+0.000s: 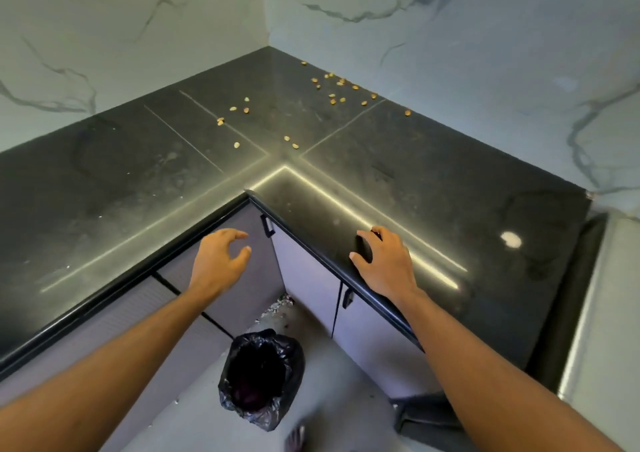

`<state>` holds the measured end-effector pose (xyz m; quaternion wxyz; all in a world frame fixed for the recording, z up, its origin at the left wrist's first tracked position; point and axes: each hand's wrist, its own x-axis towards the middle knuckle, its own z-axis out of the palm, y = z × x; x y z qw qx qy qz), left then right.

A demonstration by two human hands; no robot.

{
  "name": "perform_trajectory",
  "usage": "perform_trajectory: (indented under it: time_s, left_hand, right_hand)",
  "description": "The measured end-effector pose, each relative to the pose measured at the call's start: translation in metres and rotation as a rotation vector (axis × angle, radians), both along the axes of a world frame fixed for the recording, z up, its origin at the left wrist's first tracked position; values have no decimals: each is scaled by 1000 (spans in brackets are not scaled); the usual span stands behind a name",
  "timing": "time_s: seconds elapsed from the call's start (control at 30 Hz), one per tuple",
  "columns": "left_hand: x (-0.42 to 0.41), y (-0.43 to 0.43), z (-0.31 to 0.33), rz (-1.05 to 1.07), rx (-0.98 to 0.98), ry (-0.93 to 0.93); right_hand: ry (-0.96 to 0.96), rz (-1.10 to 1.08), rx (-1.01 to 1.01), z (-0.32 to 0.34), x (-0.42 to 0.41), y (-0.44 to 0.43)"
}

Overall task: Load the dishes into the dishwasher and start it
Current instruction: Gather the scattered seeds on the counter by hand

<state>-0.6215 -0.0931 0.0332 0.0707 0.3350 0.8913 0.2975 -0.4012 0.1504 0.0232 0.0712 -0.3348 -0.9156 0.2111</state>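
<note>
No dishes and no dishwasher are in view. My left hand (221, 261) hovers in the air in front of the lower cabinet doors (304, 278), fingers loosely curled and holding nothing. My right hand (384, 264) rests on the front edge of the black L-shaped countertop (433, 209), fingers arched. A dark shape with a hint of red lies under its fingers. I cannot tell whether that shape is an object or a shadow.
Several peanuts (332, 88) lie scattered near the counter's back corner. A bin with a black bag (261, 379) stands on the floor between my arms. Black cabinet handles (267, 226) stick out below the counter edge. A grey metallic surface (595, 313) borders the counter's right end.
</note>
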Motion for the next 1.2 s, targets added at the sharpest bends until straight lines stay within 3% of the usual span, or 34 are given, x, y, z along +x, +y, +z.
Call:
perform_trajectory:
  time_s: [0.3,0.67,0.97,1.2]
  left_hand:
    - [-150,64,-15,127,110,0]
    - [-309,172,-32,74,-9,128]
    - [-401,260,-31,-95,-141,219]
    - [-431,293,-35,-146,21,281]
  right_hand:
    - [122,7,10,-18,-162,41]
    - [125,125,24,-22,-376,100]
    - [89,134,131,-27,-445,138]
    - [105,72,157,-29,-454,142]
